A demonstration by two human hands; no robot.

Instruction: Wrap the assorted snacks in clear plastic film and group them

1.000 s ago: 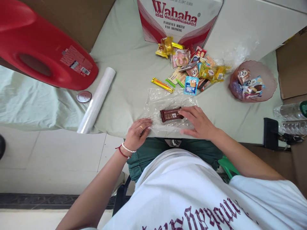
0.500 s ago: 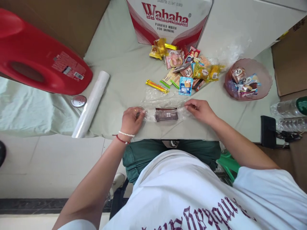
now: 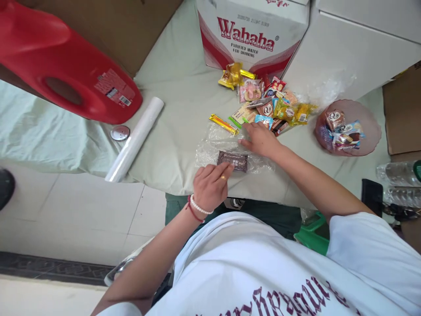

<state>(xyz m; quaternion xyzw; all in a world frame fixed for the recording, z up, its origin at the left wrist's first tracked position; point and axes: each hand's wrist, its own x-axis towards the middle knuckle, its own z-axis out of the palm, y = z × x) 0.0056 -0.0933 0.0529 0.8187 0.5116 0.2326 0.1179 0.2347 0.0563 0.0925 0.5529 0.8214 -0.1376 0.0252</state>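
A dark brown snack packet [image 3: 233,160] lies on crumpled clear plastic film [image 3: 208,151] near the table's front edge. My left hand [image 3: 212,186] has closed fingers at the packet's lower edge; the thumb is mostly hidden. Farther forward, my right hand [image 3: 261,139] reaches over the near side of the snack pile, its thumb apart from the fingers, and I see nothing held in it. It partly covers a small blue packet [image 3: 264,120]. Just left of its fingers are a green-edged cracker packet [image 3: 242,114] and a yellow-and-red stick packet [image 3: 223,124].
A glass bowl [image 3: 371,134] with several snacks stands at the right. A roll of clear film [image 3: 134,140], a round lid-like disc [image 3: 120,132] and a large red jug [image 3: 98,83] are at the left. A Wahaha carton [image 3: 253,41] stands behind the pile.
Both hands have let go of the stretched film. My left hand has moved right onto the brown packet, and my right hand has moved forward to the pile. The camera view has shifted.
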